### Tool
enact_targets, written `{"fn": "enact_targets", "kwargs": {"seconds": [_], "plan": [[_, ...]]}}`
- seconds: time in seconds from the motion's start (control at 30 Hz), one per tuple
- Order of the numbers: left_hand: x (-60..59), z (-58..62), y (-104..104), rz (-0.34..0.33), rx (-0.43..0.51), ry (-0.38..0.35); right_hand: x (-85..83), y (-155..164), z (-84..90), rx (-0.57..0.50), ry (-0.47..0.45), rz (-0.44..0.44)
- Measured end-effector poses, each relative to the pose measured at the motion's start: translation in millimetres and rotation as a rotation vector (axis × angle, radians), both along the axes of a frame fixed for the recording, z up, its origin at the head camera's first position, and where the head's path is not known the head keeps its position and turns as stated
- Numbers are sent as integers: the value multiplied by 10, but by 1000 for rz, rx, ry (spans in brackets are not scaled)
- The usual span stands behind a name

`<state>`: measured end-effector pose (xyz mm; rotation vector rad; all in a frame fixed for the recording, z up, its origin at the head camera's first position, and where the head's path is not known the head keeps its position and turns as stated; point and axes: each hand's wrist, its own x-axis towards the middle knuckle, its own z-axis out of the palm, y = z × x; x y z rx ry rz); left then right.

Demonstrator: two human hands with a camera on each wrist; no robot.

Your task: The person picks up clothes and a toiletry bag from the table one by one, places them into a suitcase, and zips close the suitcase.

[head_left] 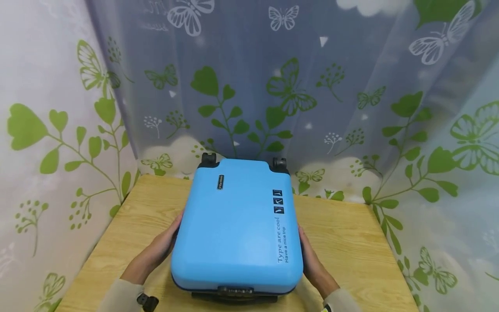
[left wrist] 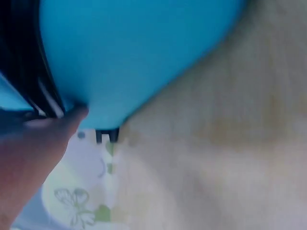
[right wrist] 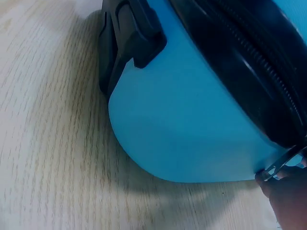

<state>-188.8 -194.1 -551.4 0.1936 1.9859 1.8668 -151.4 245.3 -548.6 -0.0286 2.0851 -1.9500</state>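
A light-blue hard-shell suitcase (head_left: 235,216) lies flat on the wooden table, its wheels toward the curtain and its combination lock (head_left: 235,291) toward me. My left hand (head_left: 157,251) is at the suitcase's left side, fingers partly hidden by the shell. In the left wrist view it holds a shiny zipper pull (left wrist: 50,99) beside the black seam. On the other side, my right hand (head_left: 313,262) reaches along the suitcase wall. Its fingers pinch a metal zipper pull (right wrist: 284,162) by the black zipper band (right wrist: 249,81) in the right wrist view.
The light wooden table (head_left: 343,242) extends on both sides of the suitcase. A curtain (head_left: 241,86) with butterflies and green leaves stands behind and around it. Two black wheels (head_left: 279,164) sit close to the curtain. A black handle (head_left: 234,298) shows along the suitcase's near end.
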Motion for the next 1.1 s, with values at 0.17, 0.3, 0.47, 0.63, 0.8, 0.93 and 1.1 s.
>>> {"fn": "enact_targets", "kwargs": {"seconds": [0.17,0.3,0.47,0.63,0.8,0.93,1.1], "plan": [[154,-52,-54,-31,-14,-38,45,27,-15,12,-52,-46],[158,-65,-34,-34,-13,-56,92,21,-13,21,-90,-67],[142,-67,-32,-10,-13,-88,167,-37,-17,15,-114,-77],[72,-54,-54,14,-21,-116,307,-110,-9,16,-149,-84],[-21,-41,-75,-10,-7,-144,510,-181,20,-16,-180,-37],[-81,-38,-99,7,-10,-171,636,-240,42,-37,-203,-5],[-107,-41,-128,36,-10,-194,719,-306,-23,-19,-134,-95]]}}
